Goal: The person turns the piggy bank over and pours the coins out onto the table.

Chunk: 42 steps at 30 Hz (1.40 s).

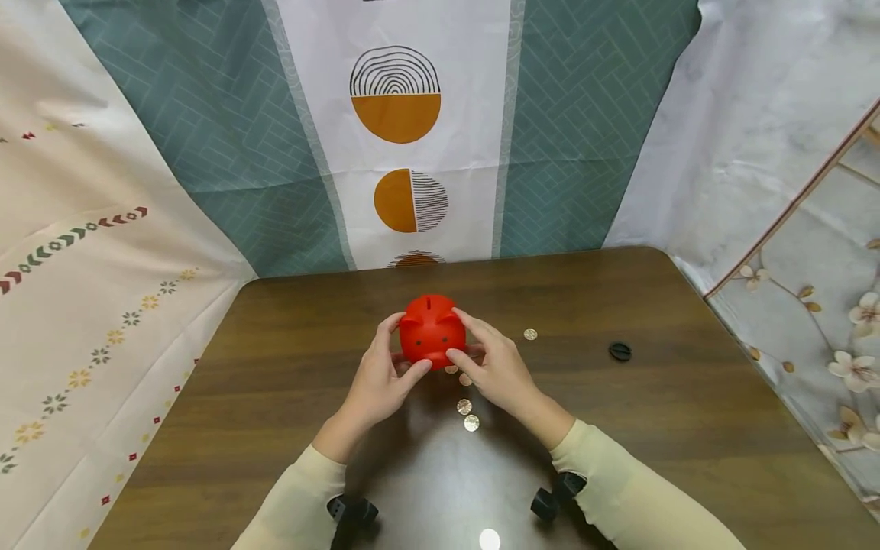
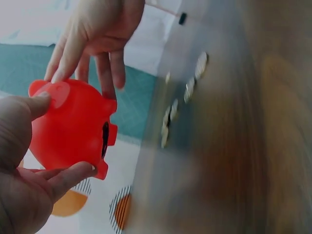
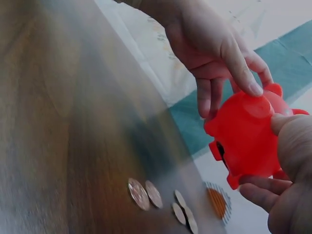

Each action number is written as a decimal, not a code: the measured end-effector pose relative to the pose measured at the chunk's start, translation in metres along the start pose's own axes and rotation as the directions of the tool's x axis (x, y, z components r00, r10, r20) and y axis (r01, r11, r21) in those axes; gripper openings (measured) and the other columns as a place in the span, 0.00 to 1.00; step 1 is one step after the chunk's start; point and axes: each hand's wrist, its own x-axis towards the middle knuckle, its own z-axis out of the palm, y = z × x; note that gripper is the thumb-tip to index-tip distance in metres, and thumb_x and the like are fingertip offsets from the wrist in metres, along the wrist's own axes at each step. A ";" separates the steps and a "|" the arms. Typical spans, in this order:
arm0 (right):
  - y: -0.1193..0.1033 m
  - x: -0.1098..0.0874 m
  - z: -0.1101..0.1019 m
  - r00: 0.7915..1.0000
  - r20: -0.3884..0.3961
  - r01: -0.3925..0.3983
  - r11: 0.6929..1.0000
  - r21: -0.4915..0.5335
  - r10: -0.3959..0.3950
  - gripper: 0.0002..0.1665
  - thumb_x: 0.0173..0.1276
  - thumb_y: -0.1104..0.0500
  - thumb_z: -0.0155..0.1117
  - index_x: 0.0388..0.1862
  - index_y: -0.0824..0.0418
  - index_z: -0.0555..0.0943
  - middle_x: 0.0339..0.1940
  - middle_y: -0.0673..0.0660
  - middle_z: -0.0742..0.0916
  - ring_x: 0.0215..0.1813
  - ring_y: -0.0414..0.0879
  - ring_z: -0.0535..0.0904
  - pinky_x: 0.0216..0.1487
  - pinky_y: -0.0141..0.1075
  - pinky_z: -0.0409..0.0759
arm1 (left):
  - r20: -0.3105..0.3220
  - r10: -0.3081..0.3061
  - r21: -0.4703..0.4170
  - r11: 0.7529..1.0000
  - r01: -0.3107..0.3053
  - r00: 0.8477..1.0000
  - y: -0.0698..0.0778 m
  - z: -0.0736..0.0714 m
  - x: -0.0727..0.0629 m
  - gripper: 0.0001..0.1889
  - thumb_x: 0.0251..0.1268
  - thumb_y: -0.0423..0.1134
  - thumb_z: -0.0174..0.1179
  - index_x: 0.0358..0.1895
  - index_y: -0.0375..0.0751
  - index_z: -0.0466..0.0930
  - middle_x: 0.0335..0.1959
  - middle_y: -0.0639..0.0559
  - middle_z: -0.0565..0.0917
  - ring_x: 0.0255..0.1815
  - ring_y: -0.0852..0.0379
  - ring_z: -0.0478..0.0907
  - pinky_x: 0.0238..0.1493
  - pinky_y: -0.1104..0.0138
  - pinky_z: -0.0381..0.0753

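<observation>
A red piggy bank (image 1: 431, 333) is held up over the table between both hands, its snout facing me and its coin slot on top. My left hand (image 1: 385, 380) grips its left side, thumb near the snout. On the other side my right hand (image 1: 500, 372) grips it with thumb and fingers. Both wrist views show the short feet and a dark round opening (image 2: 105, 139) in the underside. Several gold-coloured coins (image 1: 464, 407) lie on the table below and in front of the bank, some partly hidden by it.
A single coin (image 1: 530, 334) lies to the right of the right hand. Farther right is a round black plug (image 1: 620, 351) on the brown wooden table (image 1: 289, 397). Patterned cloths hang behind the table and at both sides.
</observation>
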 end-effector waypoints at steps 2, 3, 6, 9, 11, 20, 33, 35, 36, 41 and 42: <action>-0.005 0.003 0.008 1.000 0.020 -0.001 1.000 -0.011 0.002 0.39 0.63 0.54 0.69 0.72 0.43 0.67 0.64 0.50 0.77 0.40 0.46 0.86 0.38 0.36 0.84 | 0.003 -0.007 0.013 1.000 0.007 1.000 -0.004 -0.010 -0.005 0.42 0.56 0.40 0.70 0.71 0.51 0.53 0.64 0.48 0.68 0.46 0.49 0.81 0.44 0.63 0.83; -0.007 0.004 0.012 1.000 0.030 -0.001 1.000 -0.015 0.002 0.39 0.63 0.54 0.70 0.71 0.43 0.67 0.64 0.50 0.77 0.40 0.46 0.86 0.38 0.36 0.84 | 0.001 -0.012 0.019 1.000 0.012 1.000 -0.005 -0.015 -0.007 0.43 0.55 0.39 0.71 0.70 0.50 0.53 0.64 0.48 0.68 0.47 0.49 0.81 0.45 0.63 0.83; -0.013 0.008 0.025 0.999 0.051 0.011 0.999 -0.044 -0.009 0.39 0.62 0.53 0.71 0.71 0.44 0.68 0.65 0.51 0.77 0.40 0.46 0.86 0.39 0.35 0.84 | 0.006 -0.023 0.032 0.999 0.022 1.000 -0.011 -0.029 -0.015 0.43 0.54 0.36 0.71 0.70 0.48 0.53 0.65 0.46 0.68 0.48 0.48 0.81 0.46 0.61 0.82; -0.017 0.011 0.036 0.997 0.068 0.026 0.998 -0.057 -0.022 0.38 0.61 0.52 0.71 0.70 0.46 0.68 0.65 0.52 0.77 0.39 0.46 0.86 0.38 0.30 0.83 | 0.014 -0.032 0.049 0.998 0.031 0.999 -0.018 -0.040 -0.021 0.43 0.54 0.36 0.71 0.69 0.46 0.52 0.65 0.44 0.68 0.46 0.47 0.83 0.46 0.59 0.82; -0.019 0.013 0.043 0.997 0.077 0.035 0.998 -0.057 -0.031 0.38 0.61 0.53 0.71 0.70 0.47 0.69 0.64 0.53 0.77 0.40 0.47 0.85 0.38 0.29 0.83 | 0.023 -0.040 0.056 0.998 0.039 0.999 -0.023 -0.046 -0.025 0.43 0.54 0.36 0.71 0.69 0.45 0.52 0.66 0.42 0.68 0.45 0.46 0.83 0.46 0.59 0.82; -0.022 0.019 0.067 0.993 0.119 0.009 0.999 -0.047 -0.004 0.37 0.60 0.54 0.72 0.68 0.50 0.70 0.63 0.54 0.77 0.46 0.46 0.84 0.43 0.37 0.84 | 0.064 -0.067 0.046 0.997 0.064 0.996 -0.039 -0.062 -0.035 0.45 0.55 0.34 0.70 0.70 0.43 0.48 0.67 0.41 0.65 0.48 0.41 0.82 0.48 0.55 0.81; -0.008 0.008 0.082 0.998 0.062 -0.003 0.991 -0.131 0.011 0.36 0.58 0.53 0.74 0.65 0.50 0.72 0.61 0.53 0.77 0.53 0.46 0.79 0.48 0.34 0.82 | 0.149 -0.071 0.019 0.997 0.068 0.986 -0.046 -0.057 -0.035 0.44 0.55 0.29 0.68 0.69 0.37 0.47 0.68 0.39 0.60 0.52 0.37 0.79 0.50 0.53 0.79; -0.008 0.004 0.086 0.998 0.066 -0.004 0.990 -0.138 0.013 0.36 0.58 0.53 0.74 0.65 0.50 0.72 0.61 0.54 0.78 0.53 0.46 0.79 0.49 0.33 0.81 | 0.157 -0.074 0.021 0.997 0.072 0.985 -0.037 -0.058 -0.039 0.43 0.55 0.27 0.67 0.68 0.32 0.47 0.68 0.35 0.60 0.52 0.35 0.79 0.50 0.50 0.78; -0.008 0.002 0.087 0.998 0.067 -0.002 0.990 -0.140 0.011 0.36 0.58 0.53 0.74 0.65 0.50 0.72 0.60 0.54 0.78 0.52 0.46 0.79 0.48 0.33 0.81 | 0.159 -0.076 0.022 0.997 0.073 0.984 -0.032 -0.058 -0.041 0.42 0.55 0.26 0.67 0.68 0.30 0.47 0.68 0.33 0.60 0.52 0.34 0.78 0.50 0.48 0.78; -0.007 -0.004 0.090 0.998 0.055 0.012 0.985 -0.174 -0.002 0.35 0.57 0.53 0.75 0.64 0.50 0.73 0.59 0.54 0.78 0.46 0.44 0.81 0.46 0.30 0.80 | 0.159 -0.059 0.031 0.998 0.055 0.986 -0.026 -0.059 -0.045 0.42 0.54 0.24 0.67 0.66 0.28 0.48 0.68 0.32 0.60 0.50 0.34 0.79 0.48 0.48 0.79; -0.006 -0.004 0.091 0.999 0.047 0.012 0.984 -0.179 -0.003 0.35 0.57 0.53 0.75 0.64 0.49 0.73 0.58 0.54 0.78 0.45 0.43 0.82 0.45 0.29 0.80 | 0.157 -0.052 0.033 0.998 0.047 0.986 -0.027 -0.059 -0.044 0.42 0.54 0.24 0.68 0.66 0.28 0.48 0.68 0.32 0.60 0.50 0.35 0.80 0.47 0.49 0.80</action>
